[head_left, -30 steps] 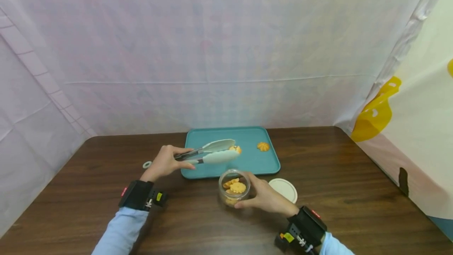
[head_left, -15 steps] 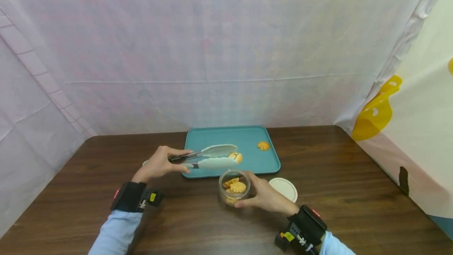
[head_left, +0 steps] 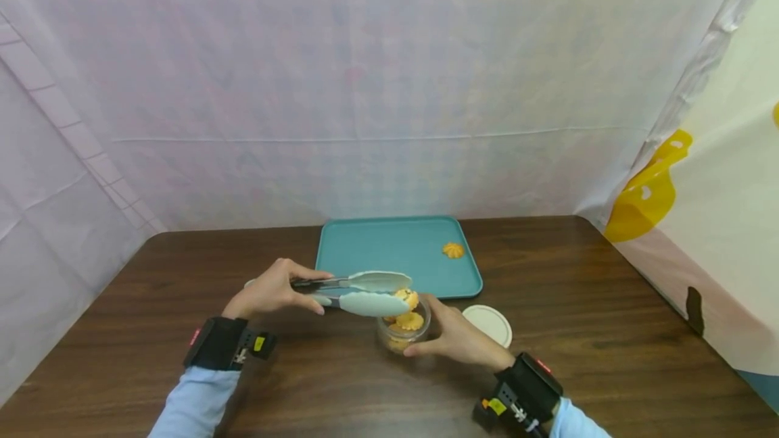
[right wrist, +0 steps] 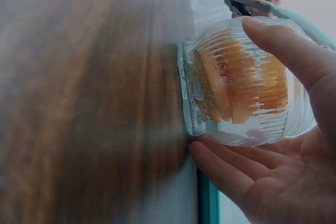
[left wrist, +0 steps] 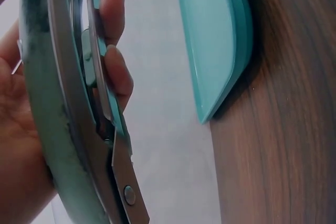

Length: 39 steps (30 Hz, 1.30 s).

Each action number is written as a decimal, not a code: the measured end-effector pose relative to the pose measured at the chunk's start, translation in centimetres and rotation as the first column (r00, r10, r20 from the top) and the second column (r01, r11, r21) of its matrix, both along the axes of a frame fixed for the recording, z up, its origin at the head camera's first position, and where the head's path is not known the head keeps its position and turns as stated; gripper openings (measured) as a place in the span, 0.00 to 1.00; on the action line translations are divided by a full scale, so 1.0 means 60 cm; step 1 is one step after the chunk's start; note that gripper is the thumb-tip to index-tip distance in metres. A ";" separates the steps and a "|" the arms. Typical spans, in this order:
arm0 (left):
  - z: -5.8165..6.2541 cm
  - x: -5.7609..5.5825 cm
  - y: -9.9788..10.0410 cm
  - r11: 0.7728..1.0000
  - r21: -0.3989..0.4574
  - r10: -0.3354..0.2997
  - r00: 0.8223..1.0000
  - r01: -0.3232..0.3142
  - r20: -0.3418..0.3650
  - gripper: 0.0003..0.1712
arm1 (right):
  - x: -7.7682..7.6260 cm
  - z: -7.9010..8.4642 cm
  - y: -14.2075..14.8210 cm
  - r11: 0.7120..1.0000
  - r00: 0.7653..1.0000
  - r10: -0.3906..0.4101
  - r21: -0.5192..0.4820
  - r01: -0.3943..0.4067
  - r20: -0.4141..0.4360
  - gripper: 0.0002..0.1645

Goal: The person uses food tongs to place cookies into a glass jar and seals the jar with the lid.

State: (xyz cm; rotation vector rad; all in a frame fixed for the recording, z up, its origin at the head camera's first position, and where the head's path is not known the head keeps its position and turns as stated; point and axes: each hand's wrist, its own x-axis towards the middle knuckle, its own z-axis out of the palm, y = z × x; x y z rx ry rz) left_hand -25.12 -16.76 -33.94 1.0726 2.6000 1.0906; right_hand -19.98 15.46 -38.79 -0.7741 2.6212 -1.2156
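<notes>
My left hand point(head_left: 270, 287) grips a pair of tongs point(head_left: 371, 282) with metal arms and pale green tips; in the left wrist view the tongs point(left wrist: 79, 103) run along the fingers. Between the tips is a cookie point(head_left: 407, 298), over the mouth of a clear ribbed glass jar point(head_left: 392, 341). My right hand point(head_left: 459, 336) holds that jar upright on the table, thumb on one side and fingers on the other. Several cookies point(right wrist: 241, 85) lie inside the jar, seen through its wall in the right wrist view.
Behind the jar lies a teal tray point(head_left: 377, 242) with one flower-shaped cookie point(head_left: 453, 250) near its right edge. A white round lid point(head_left: 488, 326) rests on the wooden table point(head_left: 328, 384), right of the jar. A pale curtain point(head_left: 365, 86) hangs behind the table.
The tongs have come down and toward me with the cookie, from over the tray to over the jar's mouth. My right hand and the jar have stayed in place.
</notes>
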 end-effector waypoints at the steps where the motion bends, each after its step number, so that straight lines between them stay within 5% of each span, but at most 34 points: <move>1: -0.001 0.000 0.001 1.000 -0.001 -0.003 1.000 0.003 0.002 0.34 | 0.000 0.000 0.000 1.000 1.000 0.001 0.000 -0.001 0.000 0.52; 39: -0.004 0.001 0.021 1.000 0.011 0.021 1.000 -0.022 0.020 0.36 | 0.009 0.004 0.007 1.000 1.000 0.006 0.006 -0.006 -0.002 0.51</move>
